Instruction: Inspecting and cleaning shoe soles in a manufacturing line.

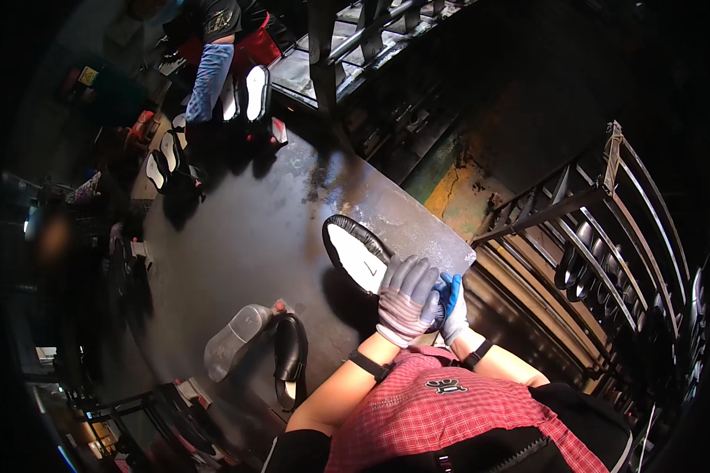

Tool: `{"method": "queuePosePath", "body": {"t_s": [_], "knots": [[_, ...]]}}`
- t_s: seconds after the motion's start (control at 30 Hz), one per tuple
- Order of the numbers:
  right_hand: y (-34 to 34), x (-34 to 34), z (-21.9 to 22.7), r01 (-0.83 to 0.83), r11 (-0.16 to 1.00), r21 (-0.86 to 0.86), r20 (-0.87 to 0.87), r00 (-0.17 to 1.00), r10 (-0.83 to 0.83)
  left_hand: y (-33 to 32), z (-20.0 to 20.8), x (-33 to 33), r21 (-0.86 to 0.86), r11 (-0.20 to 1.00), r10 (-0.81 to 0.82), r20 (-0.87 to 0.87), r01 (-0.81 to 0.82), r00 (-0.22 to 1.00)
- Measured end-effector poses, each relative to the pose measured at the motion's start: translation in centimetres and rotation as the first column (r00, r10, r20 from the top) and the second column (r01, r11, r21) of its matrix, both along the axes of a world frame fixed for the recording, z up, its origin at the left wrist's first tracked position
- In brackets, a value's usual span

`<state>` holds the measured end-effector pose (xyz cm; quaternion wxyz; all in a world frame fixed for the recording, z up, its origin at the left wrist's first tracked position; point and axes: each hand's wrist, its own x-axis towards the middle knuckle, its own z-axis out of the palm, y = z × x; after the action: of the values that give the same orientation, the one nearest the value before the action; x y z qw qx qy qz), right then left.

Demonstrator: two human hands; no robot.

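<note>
A black shoe (pixel 353 251) with a white insole lies sole-side toward me on the dark metal worktable (pixel 252 229). My left hand (pixel 406 298), in a grey knit glove, is closed over the shoe's near end. My right hand (pixel 452 303), in a blue glove, sits right beside it, pressed against the same end; what its fingers grip is hidden behind the left hand. A clear plastic shoe last (pixel 233 339) and another black shoe (pixel 290 359) lie to the lower left of my hands.
A metal rack (pixel 607 236) with black shoes stands to the right. At the table's far end another person's blue sleeve (pixel 209 79) reaches over several black-and-white shoes (pixel 254 93). More shoes (pixel 159 167) lie at the left edge.
</note>
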<state>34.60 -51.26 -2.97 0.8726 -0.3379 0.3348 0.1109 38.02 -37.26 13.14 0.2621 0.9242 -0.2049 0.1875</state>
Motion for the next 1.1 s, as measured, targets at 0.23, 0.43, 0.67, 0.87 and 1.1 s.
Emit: {"method": "queuePosePath", "body": {"t_s": [0.23,0.43,0.67,0.87,1.1], "knots": [[-0.3,-1.1,14.5,0.040,-0.177,-0.983,-0.143,0.426,0.893,17.2,-3.3,-12.9,-0.688,-0.276,0.502,-0.699,-0.671,0.510],[5.9,6.0,13.5,0.159,-0.167,-0.973,-0.108,0.325,0.940,31.4,-4.7,-16.9,-0.567,-0.820,0.319,-0.340,0.078,0.884],[22.0,16.7,12.0,0.200,-0.117,-0.973,-0.079,0.192,0.978,30.4,-4.4,-13.1,-0.555,-0.818,0.246,-0.574,-0.150,0.781],[34.0,22.8,11.3,-0.364,0.298,-0.883,0.270,0.126,0.955,28.5,-6.4,-7.5,-0.624,-0.746,0.063,-0.413,-0.232,0.908],[22.9,15.9,15.6,0.412,-0.122,-0.903,-0.254,-0.282,0.925,25.5,-7.0,-1.1,-0.570,-0.715,-0.267,-0.315,-0.406,0.911]]}}
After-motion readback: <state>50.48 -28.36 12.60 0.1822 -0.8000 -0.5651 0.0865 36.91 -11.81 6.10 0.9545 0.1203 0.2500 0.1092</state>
